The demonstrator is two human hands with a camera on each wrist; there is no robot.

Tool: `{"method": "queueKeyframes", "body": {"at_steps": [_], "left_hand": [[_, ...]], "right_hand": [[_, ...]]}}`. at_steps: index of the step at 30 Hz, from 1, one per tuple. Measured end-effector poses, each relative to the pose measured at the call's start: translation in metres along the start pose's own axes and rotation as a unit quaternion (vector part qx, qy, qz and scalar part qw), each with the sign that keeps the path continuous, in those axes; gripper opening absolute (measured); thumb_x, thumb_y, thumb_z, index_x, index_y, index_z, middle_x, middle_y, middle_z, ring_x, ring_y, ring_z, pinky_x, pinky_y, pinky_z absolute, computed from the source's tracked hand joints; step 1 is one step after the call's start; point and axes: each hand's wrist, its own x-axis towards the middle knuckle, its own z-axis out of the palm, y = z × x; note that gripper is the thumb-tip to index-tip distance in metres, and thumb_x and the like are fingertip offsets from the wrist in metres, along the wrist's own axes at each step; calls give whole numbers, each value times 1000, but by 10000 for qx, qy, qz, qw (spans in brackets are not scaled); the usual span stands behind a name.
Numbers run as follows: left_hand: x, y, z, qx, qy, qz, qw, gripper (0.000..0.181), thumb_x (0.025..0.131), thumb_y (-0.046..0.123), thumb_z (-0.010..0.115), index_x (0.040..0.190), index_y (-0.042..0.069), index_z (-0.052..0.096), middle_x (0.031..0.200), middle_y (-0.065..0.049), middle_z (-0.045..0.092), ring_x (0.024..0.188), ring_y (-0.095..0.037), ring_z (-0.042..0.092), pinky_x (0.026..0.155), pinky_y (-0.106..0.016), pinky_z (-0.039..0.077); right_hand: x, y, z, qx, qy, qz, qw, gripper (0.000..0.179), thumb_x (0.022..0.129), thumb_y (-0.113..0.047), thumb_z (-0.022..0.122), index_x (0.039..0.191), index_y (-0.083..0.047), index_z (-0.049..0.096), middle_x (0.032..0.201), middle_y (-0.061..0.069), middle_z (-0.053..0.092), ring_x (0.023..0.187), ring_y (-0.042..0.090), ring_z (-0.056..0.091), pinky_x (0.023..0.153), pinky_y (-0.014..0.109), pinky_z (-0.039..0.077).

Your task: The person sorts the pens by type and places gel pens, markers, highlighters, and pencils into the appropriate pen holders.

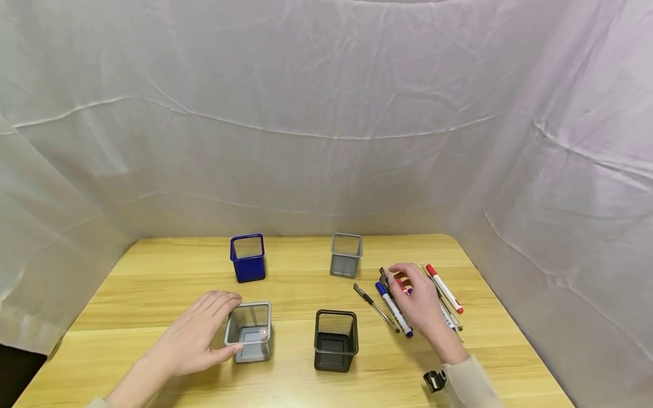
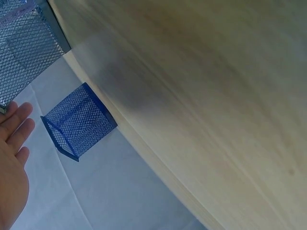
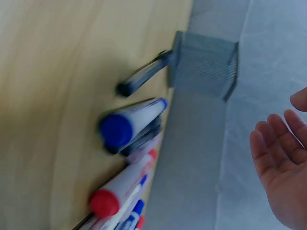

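My left hand holds the near grey mesh pen holder by its left side, thumb at the front rim and fingers at the back. In the left wrist view, fingertips meet a corner of that holder. Over a loose heap of pens and markers is my right hand; the right wrist view shows its thumb and fingers apart, nothing between them. Beside it lie a blue-capped marker, a black-capped pen and a red-capped marker. The hand hides part of the heap.
A black mesh holder stands right of the held one. Farther back are a blue mesh holder and a second grey one. A small black object lies by the right sleeve. Pale cloth surrounds the wooden table.
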Motion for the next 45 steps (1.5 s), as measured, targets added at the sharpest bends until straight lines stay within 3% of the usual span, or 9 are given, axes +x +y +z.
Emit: {"method": "queueKeyframes", "body": {"at_steps": [7, 16, 18, 24, 30, 37, 39, 43, 45], "left_hand": [[0, 0, 0, -15, 13, -25, 10000, 82, 89, 64, 69, 137, -1, 59, 137, -14, 62, 128, -30, 56, 128, -24, 4], [0, 0, 0, -76, -29, -59, 9999, 82, 89, 63, 69, 138, -2, 59, 137, -15, 62, 129, -31, 56, 128, -23, 3], [0, 0, 0, -81, -29, -74, 9999, 81, 89, 63, 70, 138, -1, 59, 137, -14, 62, 129, -30, 56, 129, -27, 8], [0, 0, 0, -101, -13, -76, 9999, 81, 87, 62, 72, 137, -2, 59, 136, -14, 62, 128, -30, 56, 128, -23, 4], [0, 0, 1, -87, 11, -34, 10000, 81, 87, 60, 73, 137, -1, 59, 136, -15, 62, 128, -31, 56, 128, -24, 5], [1, 1, 1, -27, 2, -70, 10000, 82, 85, 60, 75, 138, 0, 59, 137, -12, 62, 129, -28, 56, 120, -46, 34], [1, 1, 0, -25, 2, -60, 10000, 81, 85, 60, 74, 137, -1, 60, 137, -12, 62, 129, -28, 56, 120, -45, 33], [1, 1, 0, -83, 11, -36, 10000, 81, 85, 58, 76, 137, -1, 60, 136, -13, 62, 128, -29, 56, 128, -30, 14], [1, 1, 0, -92, 23, -36, 9999, 81, 85, 58, 76, 137, -1, 59, 136, -13, 62, 128, -29, 56, 128, -27, 11]], "right_hand": [[-2, 24, 3, -325, -336, 84, 9989, 21, 93, -2, 75, 113, 1, 70, 111, 14, 71, 92, 32, 70, 73, 50, 62], [-5, 51, 6, -693, -1255, 742, 9869, 29, 96, -9, 70, 124, -1, 67, 120, 16, 67, 103, 33, 67, 82, 48, 60], [-5, 57, 8, -724, -1395, 806, 9843, 30, 97, -11, 70, 125, -1, 67, 119, 15, 67, 102, 31, 67, 82, 47, 60], [2, 72, 11, -968, -1730, 816, 9768, 32, 97, -14, 70, 126, -1, 66, 121, 16, 67, 95, 27, 64, 78, 45, 57], [8, 82, 15, -1019, -2024, 844, 9703, 33, 98, -14, 70, 127, 1, 65, 124, 18, 67, 106, 33, 65, 89, 54, 57], [13, 92, 22, -1106, -2286, 823, 9637, 33, 99, -13, 69, 129, 1, 64, 122, 18, 66, 103, 32, 68, 86, 51, 59], [14, 94, 23, -1106, -2359, 847, 9618, 32, 100, -12, 68, 129, 1, 64, 121, 17, 66, 103, 32, 68, 86, 50, 60], [17, 98, 25, -1086, -2419, 814, 9608, 28, 101, -13, 67, 126, 1, 65, 115, 15, 67, 97, 28, 69, 81, 46, 61], [19, 100, 27, -1120, -2411, 747, 9611, 26, 102, -14, 66, 123, 1, 66, 110, 13, 68, 93, 26, 68, 78, 45, 61]]}}
